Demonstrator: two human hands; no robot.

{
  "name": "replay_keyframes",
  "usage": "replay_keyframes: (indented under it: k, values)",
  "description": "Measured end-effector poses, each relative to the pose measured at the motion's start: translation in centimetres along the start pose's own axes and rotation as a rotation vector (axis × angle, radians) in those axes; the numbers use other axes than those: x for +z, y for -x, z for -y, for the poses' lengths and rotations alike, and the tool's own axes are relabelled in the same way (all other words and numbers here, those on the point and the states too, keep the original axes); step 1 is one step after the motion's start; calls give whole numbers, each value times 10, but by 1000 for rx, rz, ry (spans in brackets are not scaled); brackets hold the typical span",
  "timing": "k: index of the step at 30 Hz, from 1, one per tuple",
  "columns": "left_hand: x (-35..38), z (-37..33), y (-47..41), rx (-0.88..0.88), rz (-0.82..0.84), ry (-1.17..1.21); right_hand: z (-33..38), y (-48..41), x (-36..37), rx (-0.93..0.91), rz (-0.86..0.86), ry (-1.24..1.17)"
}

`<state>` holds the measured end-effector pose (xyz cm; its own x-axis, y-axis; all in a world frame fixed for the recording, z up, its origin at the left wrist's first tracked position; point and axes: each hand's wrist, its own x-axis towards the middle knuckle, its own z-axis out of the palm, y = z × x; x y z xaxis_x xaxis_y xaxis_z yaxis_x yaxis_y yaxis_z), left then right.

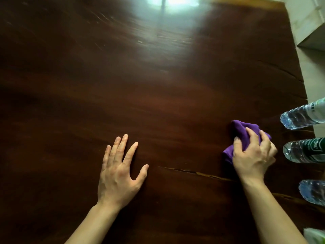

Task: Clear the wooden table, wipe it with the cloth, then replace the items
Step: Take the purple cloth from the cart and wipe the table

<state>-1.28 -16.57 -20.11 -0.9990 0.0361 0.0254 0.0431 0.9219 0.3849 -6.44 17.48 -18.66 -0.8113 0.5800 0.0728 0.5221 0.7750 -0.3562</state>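
**Two hands on the table, wiping stage**

The right hand [253, 155] bunches the purple cloth [241, 131] against the wooden table [158, 94], just beside three water bottles [302, 150] along the right edge. The left hand [119, 171] lies flat, fingers spread. The unwiped expanse lies leftward and ahead.

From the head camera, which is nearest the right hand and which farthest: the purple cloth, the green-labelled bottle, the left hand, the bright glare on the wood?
1. Purple cloth: bunched under the right hand.
2. Green-labelled bottle: just to its right, at the table edge.
3. Left hand: flat on the wood, off to the left.
4. Bright glare: at the table's far end.
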Motion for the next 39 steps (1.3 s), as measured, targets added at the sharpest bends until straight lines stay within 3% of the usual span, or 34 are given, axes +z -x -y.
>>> replay_keyframes:
  k: [7,17,24,29,33,39]
  values:
    - [1,-1,0,7,-5,-9,43,14,15,-15,11,-77]
    - [3,1,-1,35,-19,-18,156,113,48,-628,310,-147]
    - [-1,2,-1,48,8,3,154,111,41,-644,377,-165]
    - [-10,2,1,33,59,57,138,115,23,-583,282,-242]
    - [-22,5,22,-9,-8,57,108,134,0,-534,225,-229]
    - [-28,12,82,24,32,25,43,189,-25,-451,206,-180]
